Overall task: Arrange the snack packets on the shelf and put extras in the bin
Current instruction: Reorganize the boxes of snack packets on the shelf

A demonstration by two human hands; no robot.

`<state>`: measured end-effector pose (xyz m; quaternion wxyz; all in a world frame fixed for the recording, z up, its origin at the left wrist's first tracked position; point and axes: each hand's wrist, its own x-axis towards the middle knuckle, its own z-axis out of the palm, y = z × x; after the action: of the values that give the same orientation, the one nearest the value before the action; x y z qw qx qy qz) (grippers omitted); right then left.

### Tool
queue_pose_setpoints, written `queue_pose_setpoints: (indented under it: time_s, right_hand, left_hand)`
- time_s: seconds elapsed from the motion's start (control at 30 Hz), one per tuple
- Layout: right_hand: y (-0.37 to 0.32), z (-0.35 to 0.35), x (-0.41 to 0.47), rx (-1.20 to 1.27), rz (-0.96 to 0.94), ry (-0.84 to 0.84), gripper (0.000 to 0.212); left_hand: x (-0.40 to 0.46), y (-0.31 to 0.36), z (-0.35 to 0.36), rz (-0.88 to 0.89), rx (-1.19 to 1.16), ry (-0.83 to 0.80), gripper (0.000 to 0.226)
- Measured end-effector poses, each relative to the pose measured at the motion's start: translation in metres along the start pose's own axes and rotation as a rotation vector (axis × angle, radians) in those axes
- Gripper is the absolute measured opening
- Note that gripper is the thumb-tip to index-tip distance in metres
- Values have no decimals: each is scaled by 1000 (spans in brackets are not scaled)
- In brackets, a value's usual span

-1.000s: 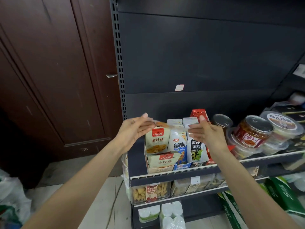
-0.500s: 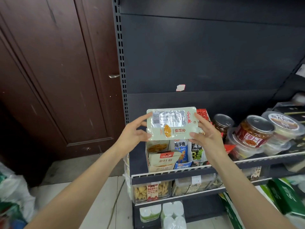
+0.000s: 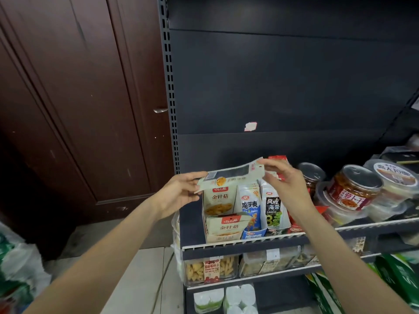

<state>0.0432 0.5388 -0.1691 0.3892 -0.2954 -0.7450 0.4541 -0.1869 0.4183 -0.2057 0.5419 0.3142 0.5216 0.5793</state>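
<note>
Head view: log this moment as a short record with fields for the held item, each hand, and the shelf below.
held item: pale snack packet, tilted nearly flat above the shelf display boxes
left hand: grip on the packet's left end
right hand: pinches the packet's right end
below the packet: cream display box, blue-white packets, seaweed packets
shelf: jars stand right of the boxes

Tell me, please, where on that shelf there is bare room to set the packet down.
One bare strip on the shelf: between its left upright and the beige display box. From that box rightward it is crowded: packets, then jars. Both the left hand and right hand hold the packet above the box.
</note>
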Motion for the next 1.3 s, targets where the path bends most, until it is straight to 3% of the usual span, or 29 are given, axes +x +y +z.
queue_pose_setpoints:
  time_s: [0.07,0.17,0.33,0.6,0.97,1.17,1.3]
  right_hand:
    - [-4,-1,9,-188,-83,29,17]
    - [-11,0,19,-255,-132,-3,10]
    - [-10,3,30,-454,-197,-44,10]
    - [11,18,41,-717,-111,-288,15]
    - [55,65,63,-866,-19,-537,22]
    - [68,81,62,-957,-85,-325,16]
    - [74,85,63,-919,-15,-236,40]
  left_hand:
    - [2,1,0,-30,-24,-18,39]
    - [7,1,3,-58,85,18,33]
    - [27,-12,-3,92,653,284,28]
    - [48,-31,-20,262,982,165,36]
    - [75,-30,-28,242,956,106,22]
    - [76,-31,-27,211,888,114,23]
    - [77,-30,-25,207,907,135,19]
